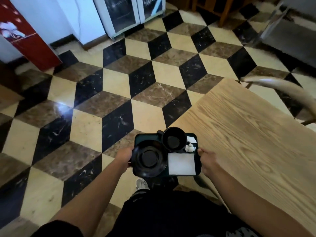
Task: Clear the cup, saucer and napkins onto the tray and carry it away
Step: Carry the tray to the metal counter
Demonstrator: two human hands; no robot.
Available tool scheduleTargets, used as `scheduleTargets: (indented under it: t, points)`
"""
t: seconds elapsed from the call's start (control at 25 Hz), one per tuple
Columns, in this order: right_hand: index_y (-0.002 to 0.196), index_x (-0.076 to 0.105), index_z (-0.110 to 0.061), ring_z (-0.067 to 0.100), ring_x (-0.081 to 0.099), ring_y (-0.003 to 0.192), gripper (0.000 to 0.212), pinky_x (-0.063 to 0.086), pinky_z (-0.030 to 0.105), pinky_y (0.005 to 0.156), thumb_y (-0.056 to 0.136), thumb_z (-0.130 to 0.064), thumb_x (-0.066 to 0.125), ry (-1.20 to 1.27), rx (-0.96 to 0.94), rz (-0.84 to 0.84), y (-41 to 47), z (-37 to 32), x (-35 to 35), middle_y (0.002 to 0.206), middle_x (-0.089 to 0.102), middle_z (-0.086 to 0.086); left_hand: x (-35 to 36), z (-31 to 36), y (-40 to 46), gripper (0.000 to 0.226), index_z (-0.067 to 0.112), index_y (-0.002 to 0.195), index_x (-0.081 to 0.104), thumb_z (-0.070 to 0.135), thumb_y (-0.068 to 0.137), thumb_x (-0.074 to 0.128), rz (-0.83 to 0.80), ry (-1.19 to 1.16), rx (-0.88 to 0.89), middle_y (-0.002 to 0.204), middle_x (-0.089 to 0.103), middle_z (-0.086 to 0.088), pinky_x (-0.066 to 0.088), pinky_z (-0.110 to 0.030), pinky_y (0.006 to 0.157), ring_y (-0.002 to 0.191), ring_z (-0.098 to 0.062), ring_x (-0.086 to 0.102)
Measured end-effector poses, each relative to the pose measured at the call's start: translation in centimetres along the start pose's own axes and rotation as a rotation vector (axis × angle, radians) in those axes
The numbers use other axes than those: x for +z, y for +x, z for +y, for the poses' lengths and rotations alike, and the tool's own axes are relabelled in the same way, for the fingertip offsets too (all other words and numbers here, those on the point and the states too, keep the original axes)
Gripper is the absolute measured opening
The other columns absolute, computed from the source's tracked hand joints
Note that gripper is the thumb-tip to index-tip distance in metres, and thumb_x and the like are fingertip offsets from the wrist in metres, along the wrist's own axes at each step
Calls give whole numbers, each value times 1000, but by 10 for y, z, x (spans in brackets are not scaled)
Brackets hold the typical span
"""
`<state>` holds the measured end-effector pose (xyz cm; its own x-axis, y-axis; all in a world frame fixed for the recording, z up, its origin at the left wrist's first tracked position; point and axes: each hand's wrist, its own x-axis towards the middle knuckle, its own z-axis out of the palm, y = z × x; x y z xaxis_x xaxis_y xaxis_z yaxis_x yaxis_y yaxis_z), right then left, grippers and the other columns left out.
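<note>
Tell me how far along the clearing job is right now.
Loading looks done: the cup, saucer, flat napkin and crumpled napkin all sit on the tray. In hand: the left hand and right hand grip the tray's opposite edges, holding it over the floor beside the wooden table. Left: carrying it off; no drop-off spot is visible.

Ahead and to the left the tiled floor (119, 93) lies open, wide enough for the tray (196, 174) held between the left hand (124, 157) and the right hand (207, 160); the wooden table (248, 134) closes the right side, its edge just beside the right hand; a chair (280, 86) stands at the table's far corner; a red cabinet (25, 35) and a glass-fronted cabinet (126, 14) line the far wall.
</note>
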<state>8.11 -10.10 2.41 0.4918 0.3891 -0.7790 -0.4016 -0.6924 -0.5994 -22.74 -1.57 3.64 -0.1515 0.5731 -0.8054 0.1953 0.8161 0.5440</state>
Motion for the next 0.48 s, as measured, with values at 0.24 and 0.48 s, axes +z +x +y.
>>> scheduleTargets:
  t: [0.24,0.48]
  points:
    - [114,73,-7,35,71,102,18,57,52,95,98,-7,63,-38,-15,-6,-2,-30,119,120,72,18,-88,52,48,19,6,92,70,15,99,56,46,-52,-5,77,71,-12,56,-43,68,75,-31,64]
    - [119,71,-4,33,71,101,22,57,49,94,100,-6,61,-60,-20,-28,11,-68,214,114,73,17,-145,96,97,19,7,92,71,10,96,52,62,-103,-27,81,68,-15,49,-42,68,79,-30,59]
